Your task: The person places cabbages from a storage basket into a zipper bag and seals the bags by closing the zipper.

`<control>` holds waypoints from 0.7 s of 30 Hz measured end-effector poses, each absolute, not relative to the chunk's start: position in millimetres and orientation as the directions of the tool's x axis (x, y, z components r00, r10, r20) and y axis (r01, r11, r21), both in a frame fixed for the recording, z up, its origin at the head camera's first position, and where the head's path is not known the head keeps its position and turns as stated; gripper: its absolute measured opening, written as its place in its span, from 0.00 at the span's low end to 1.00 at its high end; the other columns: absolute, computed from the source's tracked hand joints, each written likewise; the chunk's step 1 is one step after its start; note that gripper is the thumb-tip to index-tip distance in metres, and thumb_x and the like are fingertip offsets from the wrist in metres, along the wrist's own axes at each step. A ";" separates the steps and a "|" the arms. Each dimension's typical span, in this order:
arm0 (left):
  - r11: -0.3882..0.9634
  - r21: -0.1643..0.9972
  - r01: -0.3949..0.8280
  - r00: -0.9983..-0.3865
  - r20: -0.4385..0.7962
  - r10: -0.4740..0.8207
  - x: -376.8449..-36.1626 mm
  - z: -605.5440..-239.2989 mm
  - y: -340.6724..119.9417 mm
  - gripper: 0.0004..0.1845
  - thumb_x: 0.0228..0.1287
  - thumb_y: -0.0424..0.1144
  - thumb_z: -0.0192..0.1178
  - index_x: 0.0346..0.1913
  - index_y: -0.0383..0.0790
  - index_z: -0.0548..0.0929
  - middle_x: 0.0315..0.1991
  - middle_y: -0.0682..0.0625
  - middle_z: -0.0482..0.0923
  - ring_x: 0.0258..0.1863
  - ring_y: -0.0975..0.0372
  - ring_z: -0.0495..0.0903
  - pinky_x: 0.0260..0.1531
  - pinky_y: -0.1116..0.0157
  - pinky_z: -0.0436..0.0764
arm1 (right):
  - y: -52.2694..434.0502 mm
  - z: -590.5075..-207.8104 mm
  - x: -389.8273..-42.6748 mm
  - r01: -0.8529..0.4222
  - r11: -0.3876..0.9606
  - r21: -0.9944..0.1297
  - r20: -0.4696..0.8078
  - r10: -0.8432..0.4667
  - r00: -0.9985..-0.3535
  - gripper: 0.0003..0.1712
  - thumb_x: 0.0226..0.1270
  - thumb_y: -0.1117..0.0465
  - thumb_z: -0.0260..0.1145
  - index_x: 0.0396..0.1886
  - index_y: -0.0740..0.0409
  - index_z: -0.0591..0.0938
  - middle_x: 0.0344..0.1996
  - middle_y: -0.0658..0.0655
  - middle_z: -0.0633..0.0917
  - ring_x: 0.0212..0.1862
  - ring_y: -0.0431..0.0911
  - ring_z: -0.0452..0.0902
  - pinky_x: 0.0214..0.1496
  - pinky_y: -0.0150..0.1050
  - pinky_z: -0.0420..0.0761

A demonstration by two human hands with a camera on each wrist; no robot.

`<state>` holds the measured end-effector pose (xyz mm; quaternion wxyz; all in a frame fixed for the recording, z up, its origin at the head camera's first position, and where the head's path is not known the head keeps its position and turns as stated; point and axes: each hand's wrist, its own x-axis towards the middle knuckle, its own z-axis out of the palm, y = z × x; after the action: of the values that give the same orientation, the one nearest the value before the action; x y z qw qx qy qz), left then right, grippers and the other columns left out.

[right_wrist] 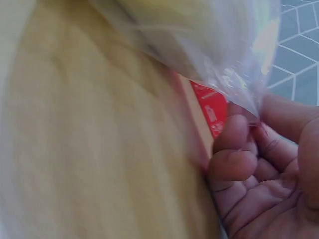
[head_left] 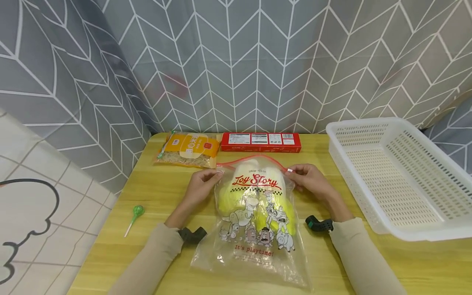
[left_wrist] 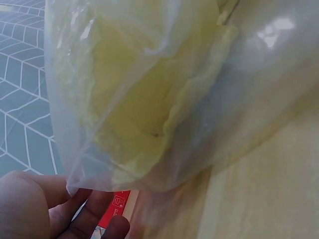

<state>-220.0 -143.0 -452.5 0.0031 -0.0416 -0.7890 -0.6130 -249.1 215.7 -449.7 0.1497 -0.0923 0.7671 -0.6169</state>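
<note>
Hands' grip pinching the printed zip bag [head_left: 258, 217]: left hand [head_left: 200, 186] and right hand [head_left: 309, 180] at its red top corners.

Printed on the clear zip bag [head_left: 258, 213]: "Toy Story" in red script, with small "Disney Pixar" lettering above it (barely legible), and "It's playtime!" in red near the lower edge. On the orange packet [head_left: 189, 149]: Chinese characters, too small to make out. On the red box [head_left: 260, 141]: white label panels and a barcode, fine print unreadable. In the left wrist view, a white mark on a red surface, not decipherable.
</note>
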 end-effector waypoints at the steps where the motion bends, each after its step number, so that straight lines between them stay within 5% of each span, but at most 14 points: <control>1: 0.240 0.969 0.066 -0.997 0.054 0.058 -219.9 -452.4 -142.7 0.12 0.72 0.35 0.62 0.49 0.29 0.86 0.44 0.40 0.87 0.37 0.68 0.79 0.40 0.73 0.79 | 217.4 -448.7 -248.7 0.052 0.212 -0.976 -0.124 -0.342 -0.932 0.12 0.73 0.60 0.66 0.45 0.66 0.83 0.20 0.47 0.79 0.19 0.39 0.68 0.22 0.31 0.71; 8: 0.236 0.969 0.066 -0.998 0.064 0.015 -218.6 -450.0 -143.5 0.11 0.71 0.35 0.64 0.47 0.29 0.87 0.38 0.47 0.88 0.34 0.69 0.79 0.37 0.73 0.78 | 220.9 -445.7 -248.3 0.029 0.182 -0.983 -0.093 -0.357 -0.929 0.06 0.72 0.63 0.66 0.41 0.62 0.82 0.22 0.47 0.82 0.21 0.41 0.75 0.25 0.33 0.78; 21: 0.245 0.956 0.164 -0.978 0.189 -0.082 -215.9 -415.7 -153.5 0.11 0.71 0.38 0.64 0.45 0.32 0.89 0.32 0.64 0.87 0.39 0.71 0.82 0.40 0.72 0.78 | 202.4 -413.7 -237.9 -0.197 0.106 -0.975 0.197 -0.012 -0.980 0.08 0.69 0.59 0.71 0.34 0.61 0.86 0.23 0.40 0.86 0.24 0.37 0.77 0.31 0.30 0.79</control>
<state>-215.9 -153.5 -415.7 0.1003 -0.0263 -0.7826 -0.6139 -237.9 202.4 -413.7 -0.0697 -0.0707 0.7403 -0.6649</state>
